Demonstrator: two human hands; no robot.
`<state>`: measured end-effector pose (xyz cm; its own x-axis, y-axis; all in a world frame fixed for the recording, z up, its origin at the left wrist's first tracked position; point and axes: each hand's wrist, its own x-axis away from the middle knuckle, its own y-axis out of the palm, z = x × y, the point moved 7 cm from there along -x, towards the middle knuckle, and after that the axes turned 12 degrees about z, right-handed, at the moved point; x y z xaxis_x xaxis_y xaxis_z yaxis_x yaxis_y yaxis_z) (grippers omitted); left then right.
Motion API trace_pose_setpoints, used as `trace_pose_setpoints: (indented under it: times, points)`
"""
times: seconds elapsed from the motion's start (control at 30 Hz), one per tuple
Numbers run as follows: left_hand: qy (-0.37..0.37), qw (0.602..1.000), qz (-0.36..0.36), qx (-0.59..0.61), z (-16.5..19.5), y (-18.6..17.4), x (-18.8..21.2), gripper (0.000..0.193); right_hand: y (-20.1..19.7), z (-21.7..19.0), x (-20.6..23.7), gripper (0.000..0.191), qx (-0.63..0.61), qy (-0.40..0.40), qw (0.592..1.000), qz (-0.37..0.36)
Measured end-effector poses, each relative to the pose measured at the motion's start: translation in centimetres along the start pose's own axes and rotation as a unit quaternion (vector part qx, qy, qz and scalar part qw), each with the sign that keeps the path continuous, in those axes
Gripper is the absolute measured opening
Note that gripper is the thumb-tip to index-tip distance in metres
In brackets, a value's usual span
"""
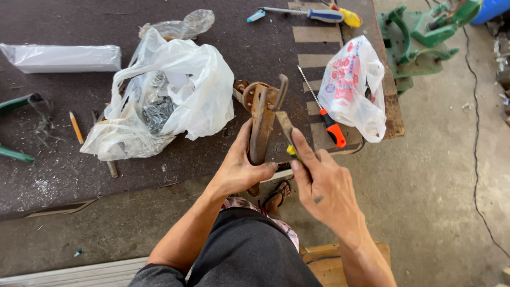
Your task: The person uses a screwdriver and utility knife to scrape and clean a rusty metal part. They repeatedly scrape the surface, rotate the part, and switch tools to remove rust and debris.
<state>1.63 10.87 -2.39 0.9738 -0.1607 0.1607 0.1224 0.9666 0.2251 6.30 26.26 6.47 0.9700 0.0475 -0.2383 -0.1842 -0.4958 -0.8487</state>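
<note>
Frame centre: left hand [241,167] clamped on rusty bracket [262,125]; right hand [319,183] grips flat blade [285,125], best kept flush against it

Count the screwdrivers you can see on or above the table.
3: a blue-handled screwdriver and a yellow-handled screwdriver at the table's far edge, an orange-handled screwdriver beside the printed bag. More may be hidden under bags.

Workshop: screwdrivers [319,14] on workbench [255,42], concrete floor [435,186].
</note>
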Motion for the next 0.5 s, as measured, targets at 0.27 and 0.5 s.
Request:
trace_pose_setpoints:
  times: [0.27,0.5]
  points:
    - [0.051,0.998,0.008,-0.035,0.1,0.2,0.1,0.105,-1.0,-1.6,1.8,0.061,-0.043,-0.05,0.998,-0.002]
    - [0.049,0.998,0.017,-0.039,0.1,0.9,0.0,0.105,0.3,-0.5,2.0,0.069,0.031,0.053,0.992,-0.112]
